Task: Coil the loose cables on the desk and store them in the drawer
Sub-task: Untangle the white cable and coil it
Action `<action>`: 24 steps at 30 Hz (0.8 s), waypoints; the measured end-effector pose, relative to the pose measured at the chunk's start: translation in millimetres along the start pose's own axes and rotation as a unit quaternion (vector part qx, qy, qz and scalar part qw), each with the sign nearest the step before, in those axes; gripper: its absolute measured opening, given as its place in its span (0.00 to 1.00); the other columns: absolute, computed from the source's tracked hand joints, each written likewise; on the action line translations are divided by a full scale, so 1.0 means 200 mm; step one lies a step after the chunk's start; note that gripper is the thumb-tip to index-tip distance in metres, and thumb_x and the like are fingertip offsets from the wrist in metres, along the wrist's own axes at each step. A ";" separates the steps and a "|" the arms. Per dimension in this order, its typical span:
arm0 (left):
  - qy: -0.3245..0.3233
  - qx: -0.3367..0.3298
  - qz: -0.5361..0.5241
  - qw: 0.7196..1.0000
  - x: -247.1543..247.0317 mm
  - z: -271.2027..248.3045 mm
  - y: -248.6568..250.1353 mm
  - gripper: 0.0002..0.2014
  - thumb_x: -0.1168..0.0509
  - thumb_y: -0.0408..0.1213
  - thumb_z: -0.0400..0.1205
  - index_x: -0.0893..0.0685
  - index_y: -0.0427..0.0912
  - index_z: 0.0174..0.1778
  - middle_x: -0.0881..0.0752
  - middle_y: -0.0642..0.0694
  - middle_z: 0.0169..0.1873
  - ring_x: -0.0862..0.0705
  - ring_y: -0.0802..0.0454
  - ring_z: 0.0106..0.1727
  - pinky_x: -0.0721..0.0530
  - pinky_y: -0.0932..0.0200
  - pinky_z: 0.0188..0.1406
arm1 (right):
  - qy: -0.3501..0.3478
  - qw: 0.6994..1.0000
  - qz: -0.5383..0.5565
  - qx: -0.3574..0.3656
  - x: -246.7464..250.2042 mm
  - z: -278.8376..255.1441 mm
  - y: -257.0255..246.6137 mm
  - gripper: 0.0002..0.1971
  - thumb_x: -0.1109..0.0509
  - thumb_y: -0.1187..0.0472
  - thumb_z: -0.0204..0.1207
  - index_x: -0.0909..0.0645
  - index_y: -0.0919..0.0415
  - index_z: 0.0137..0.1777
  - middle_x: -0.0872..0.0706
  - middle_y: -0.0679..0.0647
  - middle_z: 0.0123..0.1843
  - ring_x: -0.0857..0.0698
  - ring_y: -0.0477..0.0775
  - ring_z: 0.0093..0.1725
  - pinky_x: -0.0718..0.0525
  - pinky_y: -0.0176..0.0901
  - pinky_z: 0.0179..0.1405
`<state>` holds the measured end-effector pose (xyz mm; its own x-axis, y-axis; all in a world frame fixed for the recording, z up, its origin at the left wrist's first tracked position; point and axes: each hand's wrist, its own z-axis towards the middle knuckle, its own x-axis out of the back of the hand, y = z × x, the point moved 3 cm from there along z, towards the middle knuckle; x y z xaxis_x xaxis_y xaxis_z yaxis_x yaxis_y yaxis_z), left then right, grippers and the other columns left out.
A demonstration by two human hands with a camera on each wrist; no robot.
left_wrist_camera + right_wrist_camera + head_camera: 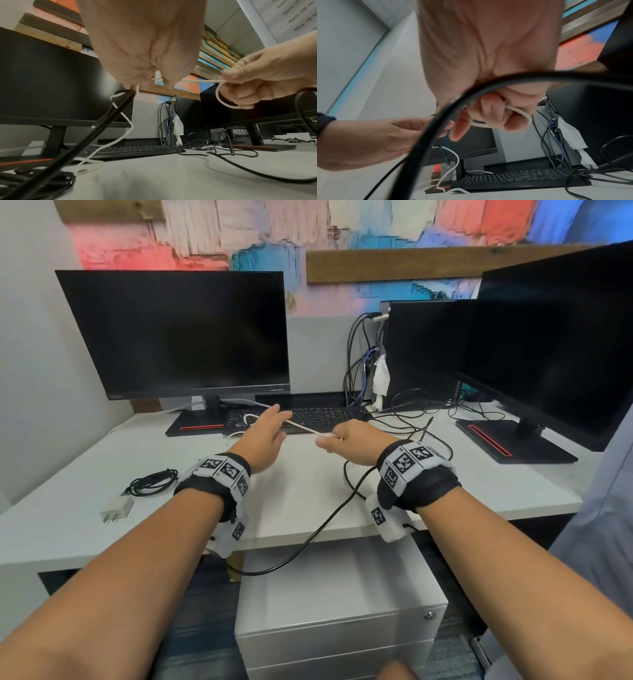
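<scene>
A thin white cable (308, 428) is stretched taut between my two hands above the desk (308, 501), in front of the keyboard. My left hand (270, 426) pinches it at the fingertips (169, 84), and the rest hangs down to loose bends on the desk (127, 121). My right hand (346, 441) grips the other end, with a small loop of white cable (221, 100) round its curled fingers (489, 115). A coiled black cable (154, 482) lies at the desk's left beside a white charger (116, 510). The grey drawer cabinet (339, 628) stands under the desk, its drawers closed.
A long black cable (329, 517) runs from under my right wrist over the desk's front edge and hangs below it. More thin black cables (411, 419) sprawl at the right. A keyboard (308, 416), two monitors (178, 333) and a computer tower (421, 354) fill the back.
</scene>
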<state>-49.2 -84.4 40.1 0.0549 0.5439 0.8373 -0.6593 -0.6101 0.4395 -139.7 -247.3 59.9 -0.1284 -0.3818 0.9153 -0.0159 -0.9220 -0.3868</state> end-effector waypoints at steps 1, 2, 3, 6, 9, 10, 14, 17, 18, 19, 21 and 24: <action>0.005 -0.006 -0.002 1.000 0.01 0.00 0.01 0.23 0.48 0.33 0.87 0.36 0.45 0.80 0.45 0.45 0.83 0.42 0.48 0.82 0.41 0.52 0.80 | -0.003 1.000 0.012 -0.001 0.00 0.01 0.00 0.22 0.43 0.46 0.84 0.16 0.62 0.42 0.17 0.56 0.45 0.20 0.52 0.43 0.26 0.43 0.42; 0.008 -0.009 -0.003 1.000 0.01 0.01 0.00 0.23 0.48 0.33 0.87 0.36 0.46 0.80 0.44 0.46 0.83 0.41 0.48 0.82 0.41 0.52 0.80 | -0.001 0.999 0.034 -0.004 0.00 0.02 0.01 0.21 0.44 0.48 0.84 0.18 0.60 0.38 0.18 0.54 0.40 0.22 0.50 0.38 0.27 0.42 0.38; 0.005 -0.009 -0.002 1.000 0.01 0.01 -0.01 0.23 0.48 0.33 0.87 0.37 0.46 0.80 0.44 0.47 0.83 0.41 0.48 0.82 0.41 0.53 0.80 | 0.008 0.997 0.079 -0.011 -0.01 0.03 0.01 0.21 0.44 0.50 0.84 0.20 0.59 0.34 0.21 0.52 0.34 0.24 0.48 0.33 0.27 0.39 0.33; -0.025 -0.017 0.016 0.999 -0.04 0.01 -0.03 0.25 0.47 0.33 0.87 0.39 0.48 0.81 0.43 0.46 0.82 0.41 0.48 0.82 0.43 0.53 0.79 | 0.066 0.938 0.339 -0.031 0.01 0.05 0.02 0.21 0.44 0.56 0.84 0.29 0.57 0.27 0.29 0.49 0.24 0.33 0.49 0.23 0.34 0.39 0.25; -0.058 -0.028 0.023 0.998 -0.12 0.00 -0.03 0.28 0.44 0.33 0.86 0.43 0.50 0.81 0.40 0.47 0.82 0.40 0.47 0.81 0.41 0.50 0.80 | 0.078 0.824 0.560 -0.036 0.02 0.06 0.01 0.20 0.45 0.59 0.84 0.32 0.58 0.27 0.29 0.52 0.20 0.32 0.52 0.21 0.34 0.41 0.25; -0.071 -0.027 0.029 0.997 -0.15 0.00 -0.04 0.30 0.42 0.34 0.85 0.45 0.53 0.82 0.40 0.48 0.81 0.38 0.45 0.81 0.40 0.46 0.80 | 0.081 0.791 0.605 -0.038 0.03 0.05 0.00 0.20 0.46 0.58 0.86 0.31 0.59 0.29 0.23 0.54 0.21 0.25 0.52 0.22 0.31 0.41 0.26; -0.127 -0.022 0.059 0.990 -0.24 -0.04 -0.10 0.44 0.37 0.33 0.81 0.61 0.63 0.80 0.53 0.52 0.84 0.40 0.40 0.81 0.39 0.38 0.79 | 0.115 0.699 0.705 -0.038 0.05 0.08 0.03 0.17 0.45 0.61 0.86 0.24 0.64 0.37 0.13 0.64 0.58 0.13 0.59 0.58 0.14 0.46 0.52; -0.143 -0.035 0.068 0.987 -0.24 -0.08 -0.10 0.44 0.45 0.17 0.78 0.56 0.56 0.83 0.59 0.51 0.84 0.43 0.46 0.83 0.36 0.53 0.76 | 0.151 0.731 0.664 -0.034 0.06 0.10 0.09 0.16 0.43 0.60 0.86 0.18 0.63 0.41 0.19 0.55 0.60 0.21 0.53 0.69 0.23 0.48 0.68; -0.125 -0.042 0.075 0.988 -0.23 -0.09 -0.10 0.45 0.48 0.12 0.75 0.51 0.54 0.83 0.59 0.50 0.83 0.44 0.47 0.83 0.34 0.55 0.73 | 0.164 0.753 0.636 -0.034 0.07 0.11 0.11 0.16 0.43 0.61 0.85 0.16 0.63 0.42 0.21 0.54 0.55 0.20 0.52 0.63 0.22 0.48 0.66; -0.094 -0.046 0.077 0.992 -0.20 -0.08 -0.09 0.45 0.50 0.10 0.73 0.45 0.51 0.82 0.59 0.48 0.83 0.44 0.46 0.83 0.32 0.56 0.72 | 0.179 0.773 0.607 -0.033 0.07 0.11 0.11 0.16 0.43 0.61 0.85 0.15 0.62 0.42 0.23 0.54 0.49 0.20 0.51 0.52 0.20 0.46 0.59; -0.038 -0.027 0.065 0.997 -0.15 -0.06 -0.08 0.44 0.50 0.08 0.71 0.41 0.47 0.81 0.60 0.45 0.83 0.47 0.44 0.83 0.32 0.56 0.72 | 0.213 0.803 0.556 -0.040 0.08 0.12 0.11 0.14 0.41 0.61 0.81 0.13 0.60 0.43 0.26 0.52 0.41 0.25 0.50 0.41 0.21 0.41 0.42; 0.003 0.051 0.039 0.998 -0.07 -0.03 -0.06 0.43 0.49 0.09 0.73 0.47 0.45 0.83 0.66 0.42 0.82 0.51 0.43 0.84 0.34 0.54 0.74 | 0.238 0.841 0.482 -0.062 0.09 0.13 0.09 0.13 0.39 0.58 0.76 0.11 0.52 0.40 0.23 0.51 0.53 0.23 0.51 0.53 0.20 0.47 0.50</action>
<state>-45.8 -81.3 21.5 0.0028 0.4959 0.8684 -0.5809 -0.7060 0.4050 -116.3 -272.9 72.1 -0.5224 -0.8520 0.0334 0.2240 -0.1750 -0.9587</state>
